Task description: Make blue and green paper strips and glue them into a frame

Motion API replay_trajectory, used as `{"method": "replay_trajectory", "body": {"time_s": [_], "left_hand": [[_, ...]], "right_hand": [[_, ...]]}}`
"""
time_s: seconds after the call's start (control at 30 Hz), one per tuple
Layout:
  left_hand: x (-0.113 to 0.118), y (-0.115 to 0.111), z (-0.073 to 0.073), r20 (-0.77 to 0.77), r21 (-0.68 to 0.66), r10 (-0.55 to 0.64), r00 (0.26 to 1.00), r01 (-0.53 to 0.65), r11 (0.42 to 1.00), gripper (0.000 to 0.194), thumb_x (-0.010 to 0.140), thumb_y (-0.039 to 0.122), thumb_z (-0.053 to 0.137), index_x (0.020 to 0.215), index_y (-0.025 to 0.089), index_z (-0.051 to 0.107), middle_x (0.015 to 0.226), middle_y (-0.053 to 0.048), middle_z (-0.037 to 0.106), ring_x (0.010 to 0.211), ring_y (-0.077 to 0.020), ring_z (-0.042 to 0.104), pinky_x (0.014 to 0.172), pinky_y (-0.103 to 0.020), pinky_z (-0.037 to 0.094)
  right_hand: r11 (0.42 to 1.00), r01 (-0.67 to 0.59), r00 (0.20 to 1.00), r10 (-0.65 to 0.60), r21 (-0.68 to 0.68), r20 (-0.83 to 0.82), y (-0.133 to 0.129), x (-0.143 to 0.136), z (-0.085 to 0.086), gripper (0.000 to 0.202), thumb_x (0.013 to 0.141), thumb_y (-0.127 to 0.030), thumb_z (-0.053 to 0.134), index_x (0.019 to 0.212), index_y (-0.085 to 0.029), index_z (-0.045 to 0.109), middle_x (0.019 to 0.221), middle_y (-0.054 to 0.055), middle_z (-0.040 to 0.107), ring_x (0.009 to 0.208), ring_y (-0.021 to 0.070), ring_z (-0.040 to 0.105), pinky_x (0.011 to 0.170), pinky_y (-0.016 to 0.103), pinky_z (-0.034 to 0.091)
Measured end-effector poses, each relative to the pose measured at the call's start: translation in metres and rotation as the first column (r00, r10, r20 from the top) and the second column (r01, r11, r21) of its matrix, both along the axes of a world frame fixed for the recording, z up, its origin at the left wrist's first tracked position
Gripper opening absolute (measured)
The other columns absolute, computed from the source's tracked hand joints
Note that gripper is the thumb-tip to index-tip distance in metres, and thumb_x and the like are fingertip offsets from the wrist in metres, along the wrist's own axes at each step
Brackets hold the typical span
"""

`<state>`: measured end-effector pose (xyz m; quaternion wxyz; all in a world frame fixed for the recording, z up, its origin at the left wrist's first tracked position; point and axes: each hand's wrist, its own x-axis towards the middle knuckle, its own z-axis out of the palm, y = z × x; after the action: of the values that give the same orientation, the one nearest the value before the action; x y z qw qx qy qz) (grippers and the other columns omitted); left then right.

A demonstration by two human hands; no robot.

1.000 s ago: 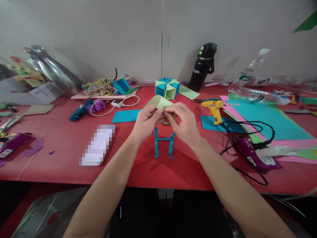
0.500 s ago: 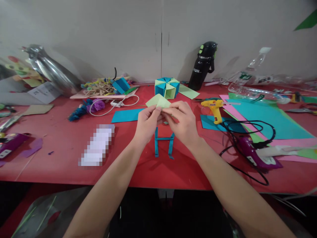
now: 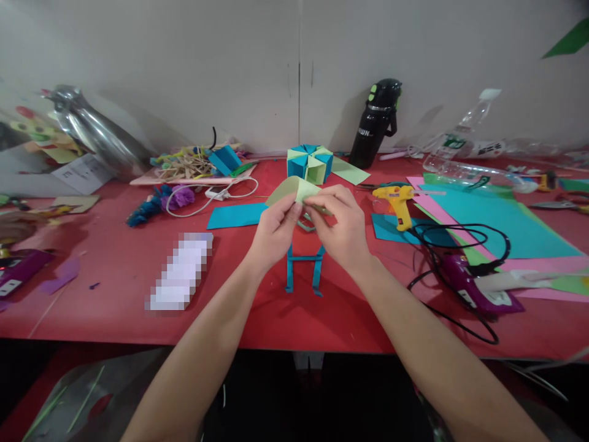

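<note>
Between my two hands is a light green sheet of paper [image 3: 285,189], bent into a curve. My left hand [image 3: 277,230] pinches it at the lower edge with thumb and fingers. Close beside it, my right hand [image 3: 339,224] pinches the paper's right side, and the fingertips of both hands nearly meet. On the table below the hands lies a frame of folded blue paper strips [image 3: 304,258], its upper part hidden by my hands. Behind them stands a round blue and green folded-paper piece [image 3: 310,164].
A yellow glue gun [image 3: 398,202] with a black cord lies at right, beside coloured paper sheets [image 3: 501,221]. A phone [image 3: 181,270] lies at left. Blue paper [image 3: 237,216], a black bottle [image 3: 373,123], a clear plastic bottle [image 3: 460,144] and a steel jug [image 3: 96,132] surround the work area.
The light green paper has gone from a pointed, flatter shape to a curved one. My fingers have shifted slightly on it. At far left, a blurred hand has appeared near the purple tool.
</note>
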<state>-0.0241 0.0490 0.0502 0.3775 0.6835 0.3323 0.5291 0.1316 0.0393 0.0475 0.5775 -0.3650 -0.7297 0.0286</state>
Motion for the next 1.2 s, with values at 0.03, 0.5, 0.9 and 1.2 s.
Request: {"method": "replay_trajectory", "body": {"time_s": [0.03, 0.5, 0.9, 1.2], "left_hand": [[0.0, 0.0, 0.0, -0.02, 0.016, 0.002, 1.0, -0.002, 1.0, 0.032, 0.098, 0.049, 0.058, 0.105, 0.022, 0.074, 0.097, -0.005, 0.072, 0.09, -0.0194, 0.066, 0.085, -0.03, 0.052], [0.0, 0.002, 0.0, 0.205, -0.066, 0.106, 0.973, -0.095, 0.993, 0.032, 0.086, 0.048, 0.076, 0.097, 0.02, 0.068, 0.086, -0.004, 0.076, 0.08, -0.0192, 0.075, 0.08, -0.033, 0.061], [-0.023, -0.007, 0.016, 0.068, -0.002, 0.081, 0.994, -0.081, 0.997, 0.036, 0.089, 0.048, 0.073, 0.11, 0.019, 0.072, 0.116, -0.012, 0.076, 0.111, -0.0248, 0.071, 0.098, -0.036, 0.056], [-0.066, -0.111, -0.004, -0.478, 0.164, 0.131, 0.869, -0.059, 0.985, 0.098, 0.068, 0.041, 0.093, 0.153, 0.031, 0.044, 0.157, -0.011, 0.049, 0.147, -0.0326, 0.044, 0.12, -0.049, 0.042]], "right_hand": [[1.0, 0.001, 1.0, -0.001, 0.0, 0.008, 0.0, 0.0, 0.0, 0.014, 0.1, -0.021, 0.058, 0.099, -0.025, 0.071, 0.098, 0.007, 0.065, 0.096, 0.0237, 0.061, 0.084, 0.042, 0.053], [1.0, 0.006, 0.999, -0.005, -0.017, 0.037, 0.004, 0.006, 0.0, 0.008, 0.1, -0.023, 0.058, 0.098, -0.024, 0.066, 0.1, 0.007, 0.066, 0.096, 0.0239, 0.06, 0.085, 0.041, 0.051], [0.989, 0.142, 0.99, -0.143, 0.026, 0.017, 0.013, 0.036, 0.003, 0.011, 0.1, -0.027, 0.059, 0.091, -0.026, 0.066, 0.092, 0.006, 0.067, 0.09, 0.0245, 0.06, 0.081, 0.042, 0.05], [0.987, 0.148, 0.905, -0.161, 0.062, 0.394, -0.041, 0.088, 0.023, 0.009, 0.098, -0.02, 0.061, 0.092, -0.024, 0.066, 0.092, 0.005, 0.069, 0.09, 0.024, 0.062, 0.084, 0.041, 0.048]]}}
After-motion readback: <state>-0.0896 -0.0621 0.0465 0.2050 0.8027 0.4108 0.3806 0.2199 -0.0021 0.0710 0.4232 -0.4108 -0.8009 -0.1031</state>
